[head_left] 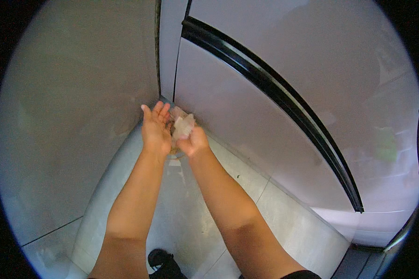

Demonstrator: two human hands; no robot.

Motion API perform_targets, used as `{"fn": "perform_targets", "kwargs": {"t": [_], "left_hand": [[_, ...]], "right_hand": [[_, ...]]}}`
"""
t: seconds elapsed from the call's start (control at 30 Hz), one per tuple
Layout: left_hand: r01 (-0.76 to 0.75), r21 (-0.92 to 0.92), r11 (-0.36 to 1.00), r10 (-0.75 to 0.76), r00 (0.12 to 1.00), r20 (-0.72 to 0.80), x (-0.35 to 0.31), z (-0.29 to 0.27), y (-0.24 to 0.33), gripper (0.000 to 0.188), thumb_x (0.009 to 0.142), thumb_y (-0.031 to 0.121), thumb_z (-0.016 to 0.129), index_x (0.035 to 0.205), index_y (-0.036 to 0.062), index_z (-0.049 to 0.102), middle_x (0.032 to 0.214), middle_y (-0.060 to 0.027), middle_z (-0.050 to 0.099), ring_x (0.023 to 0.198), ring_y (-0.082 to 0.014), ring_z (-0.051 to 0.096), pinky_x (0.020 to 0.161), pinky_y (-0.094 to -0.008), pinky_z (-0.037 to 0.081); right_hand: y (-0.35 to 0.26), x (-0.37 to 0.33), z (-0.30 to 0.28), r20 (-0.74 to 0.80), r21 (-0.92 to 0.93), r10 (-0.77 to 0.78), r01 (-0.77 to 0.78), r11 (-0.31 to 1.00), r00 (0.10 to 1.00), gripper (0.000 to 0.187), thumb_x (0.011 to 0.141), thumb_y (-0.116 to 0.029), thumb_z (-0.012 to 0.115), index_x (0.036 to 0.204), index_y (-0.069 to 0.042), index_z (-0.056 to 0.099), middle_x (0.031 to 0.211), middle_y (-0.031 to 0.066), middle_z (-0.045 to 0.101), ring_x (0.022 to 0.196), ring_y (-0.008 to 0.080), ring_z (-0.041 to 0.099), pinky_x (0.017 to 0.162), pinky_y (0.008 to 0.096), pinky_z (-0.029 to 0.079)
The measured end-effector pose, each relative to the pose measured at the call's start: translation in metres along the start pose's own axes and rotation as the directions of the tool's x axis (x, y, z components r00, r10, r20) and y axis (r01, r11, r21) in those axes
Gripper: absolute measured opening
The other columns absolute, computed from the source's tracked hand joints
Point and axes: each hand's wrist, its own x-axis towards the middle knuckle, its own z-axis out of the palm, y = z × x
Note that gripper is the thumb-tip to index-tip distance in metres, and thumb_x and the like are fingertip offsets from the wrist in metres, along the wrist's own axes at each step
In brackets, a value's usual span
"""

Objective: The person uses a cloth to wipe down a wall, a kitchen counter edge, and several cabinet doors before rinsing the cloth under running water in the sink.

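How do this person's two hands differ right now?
The left hand is open, palm up; the right hand is curled.
The right hand grips a crumpled, pale wad; the left hand, beside it, does not grip it.
Both hands are bare and close together.

Dim, grainy view, black fisheye vignette, faint reflections on the glossy panel (344,88)

In the right fingers (185,145), the whitish wad (184,126) is thin and crumpled; whether paper or plastic film cannot be told. Right of the fingers, the pale panel (228,100) is smooth and glossy, its black strip (284,95) shiny. Left of them, the grey surface (79,107) looks smooth, faintly sheeny. Nearer the body, the floor tiles (284,214) look smooth.
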Motion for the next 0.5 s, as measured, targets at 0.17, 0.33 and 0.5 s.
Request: {"fn": "perform_targets", "kwargs": {"t": [0.17,0.33,0.5], "left_hand": [[0.195,0.009,0.981,-0.194,0.973,0.127,-0.028,0.010,-0.020,0.079,0.095,0.064,0.020,0.146,0.0038,0.025,0.148,-0.0135,0.033,0.135,-0.0263,0.031,0.111,-0.0453,0.021],[0.246,0.095,0.965,-0.261,0.938,0.229,-0.052,0.033,-0.034,0.081,0.094,0.065,0.024,0.147,0.0041,0.023,0.152,-0.0130,0.025,0.136,-0.0266,0.029,0.112,-0.0466,0.019],[0.182,0.250,0.951,-0.251,0.926,0.283,-0.090,0.066,-0.045,0.085,0.093,0.066,0.029,0.150,0.0049,0.013,0.155,-0.0125,0.015,0.136,-0.0269,0.029,0.112,-0.0464,0.019]], "right_hand": [[-0.046,-0.105,-0.029,0.230,0.066,-0.124,0.112,0.992,0.965,0.038,0.093,-0.013,0.043,0.126,0.006,0.046,0.126,0.0168,0.052,0.115,0.0289,0.048,0.096,0.0394,0.040],[-0.072,-0.210,-0.048,-0.424,-0.111,-0.582,0.598,0.794,0.694,0.046,0.087,-0.005,0.044,0.130,0.010,0.038,0.124,0.0171,0.050,0.106,0.0267,0.052,0.090,0.0352,0.045],[-0.097,-0.224,-0.053,-0.158,-0.836,-0.987,0.536,0.118,-0.028,0.068,0.081,0.005,0.042,0.143,0.010,0.015,0.140,0.0218,0.038,0.125,0.0312,0.044,0.102,0.0394,0.039]]}}
